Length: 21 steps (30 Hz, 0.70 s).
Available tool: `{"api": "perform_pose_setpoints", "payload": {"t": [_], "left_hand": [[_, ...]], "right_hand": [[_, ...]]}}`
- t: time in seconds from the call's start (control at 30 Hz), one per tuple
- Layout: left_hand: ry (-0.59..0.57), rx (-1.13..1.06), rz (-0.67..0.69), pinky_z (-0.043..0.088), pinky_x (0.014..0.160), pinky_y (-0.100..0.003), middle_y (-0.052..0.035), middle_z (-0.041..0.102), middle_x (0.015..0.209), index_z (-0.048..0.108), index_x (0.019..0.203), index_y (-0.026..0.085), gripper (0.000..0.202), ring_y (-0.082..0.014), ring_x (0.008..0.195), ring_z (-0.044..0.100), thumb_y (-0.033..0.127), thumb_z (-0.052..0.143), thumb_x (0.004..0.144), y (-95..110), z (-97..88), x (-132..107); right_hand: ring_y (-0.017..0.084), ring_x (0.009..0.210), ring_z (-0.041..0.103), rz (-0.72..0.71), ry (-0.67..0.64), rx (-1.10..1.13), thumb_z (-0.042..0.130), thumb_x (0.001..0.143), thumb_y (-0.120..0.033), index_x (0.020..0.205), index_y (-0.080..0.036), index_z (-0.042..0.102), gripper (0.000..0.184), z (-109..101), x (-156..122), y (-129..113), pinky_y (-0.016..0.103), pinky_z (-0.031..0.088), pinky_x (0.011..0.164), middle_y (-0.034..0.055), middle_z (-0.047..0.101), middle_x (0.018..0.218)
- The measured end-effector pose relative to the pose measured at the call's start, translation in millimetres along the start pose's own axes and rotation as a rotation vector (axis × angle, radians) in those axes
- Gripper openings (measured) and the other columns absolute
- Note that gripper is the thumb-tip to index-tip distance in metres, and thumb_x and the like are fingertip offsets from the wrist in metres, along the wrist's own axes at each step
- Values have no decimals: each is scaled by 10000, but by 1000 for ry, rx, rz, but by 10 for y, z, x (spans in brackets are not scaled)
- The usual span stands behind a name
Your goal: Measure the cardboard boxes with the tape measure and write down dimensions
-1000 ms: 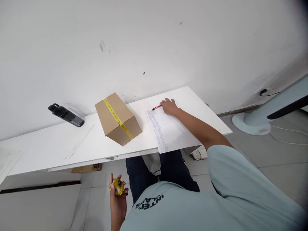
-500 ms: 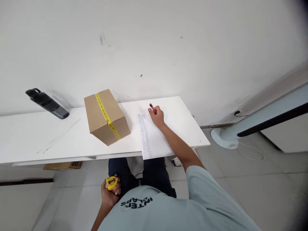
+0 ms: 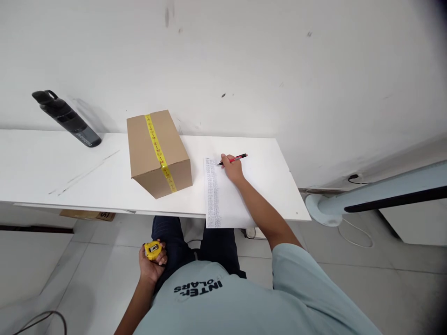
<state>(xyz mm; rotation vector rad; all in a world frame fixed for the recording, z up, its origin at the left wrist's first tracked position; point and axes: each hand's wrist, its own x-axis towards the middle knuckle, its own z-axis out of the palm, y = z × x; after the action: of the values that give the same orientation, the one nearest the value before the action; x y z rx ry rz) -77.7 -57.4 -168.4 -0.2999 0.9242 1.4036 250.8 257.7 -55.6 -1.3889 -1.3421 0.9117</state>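
My right hand (image 3: 233, 168) is closed on a red and black pen (image 3: 239, 158), whose tip points left at the upper part of a paper sheet (image 3: 232, 207). Small handwriting fills a column down the sheet's left side, and its lower edge hangs slightly past the table edge. Beside my thigh, my left hand (image 3: 153, 263) grips a yellow tape measure (image 3: 152, 250); no blade shows drawn out. A cardboard box (image 3: 159, 151) sealed with yellow printed tape sits on the table, left of the paper.
The white table (image 3: 275, 186) runs along the wall. A dark bottle (image 3: 71, 122) stands at its left part. To the right, a pale pole with a round base (image 3: 319, 209) rises from the floor. Another carton (image 3: 85, 214) lies below the table.
The pen has swung from pointing up and away to lying with its tip toward the written column. My view has shifted; the left hand still holds the tape measure.
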Motion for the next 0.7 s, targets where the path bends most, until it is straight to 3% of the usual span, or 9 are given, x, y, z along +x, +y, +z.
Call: {"api": "perform_pose_setpoints", "payload": {"t": [0.37,0.7], "left_hand": [[-2,20,-32,332,361,-219,-73,596,822,626,1041,122,453,-84,436,366,476,345,1014,-12,19,8],[3,32,-45,325,361,-210,-90,610,854,628,1123,110,605,-77,446,354,599,277,1064,-5,-5,31]], "right_hand": [[181,700,560,17,-75,-38,597,901,-519,637,-223,603,397,11,-11,-3,339,457,731,17,630,658],[184,719,573,5,-75,-26,585,904,-538,676,-217,624,395,-3,-14,24,335,465,725,21,643,689]]}}
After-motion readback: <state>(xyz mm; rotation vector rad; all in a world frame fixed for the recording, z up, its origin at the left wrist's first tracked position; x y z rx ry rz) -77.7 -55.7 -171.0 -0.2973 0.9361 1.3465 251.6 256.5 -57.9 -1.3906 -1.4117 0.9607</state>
